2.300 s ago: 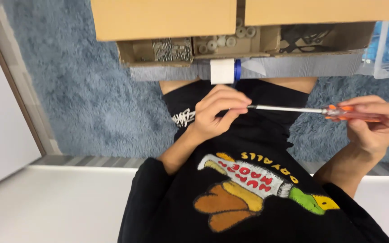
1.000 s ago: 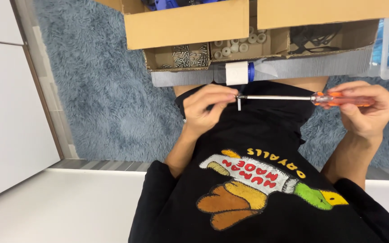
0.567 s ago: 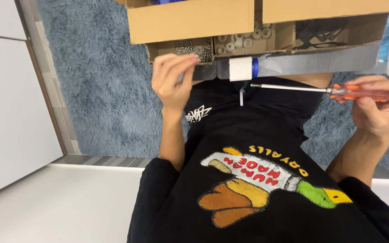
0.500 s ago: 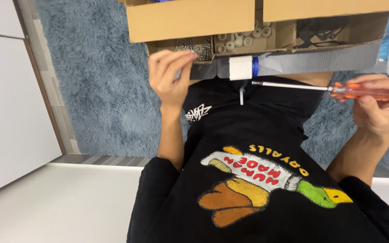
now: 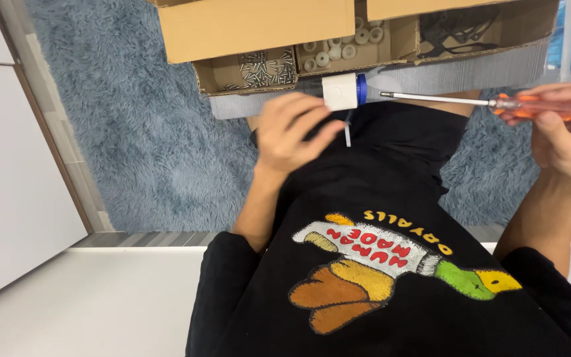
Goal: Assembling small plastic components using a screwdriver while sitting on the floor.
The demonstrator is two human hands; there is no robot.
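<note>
While loose, one screwdriver [image 5: 470, 102] in right hand [image 5: 566, 132].

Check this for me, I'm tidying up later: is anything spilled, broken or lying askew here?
Nothing stands out. The screws and white plastic pieces sit inside their compartments of the cardboard box. The right hand holds the orange-handled screwdriver level; the left hand is empty.

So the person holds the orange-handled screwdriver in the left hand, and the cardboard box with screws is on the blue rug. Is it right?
Not quite: the head view shows the orange-handled screwdriver in the right hand, not the left hand. The cardboard box with screws is on the blue rug.
</note>
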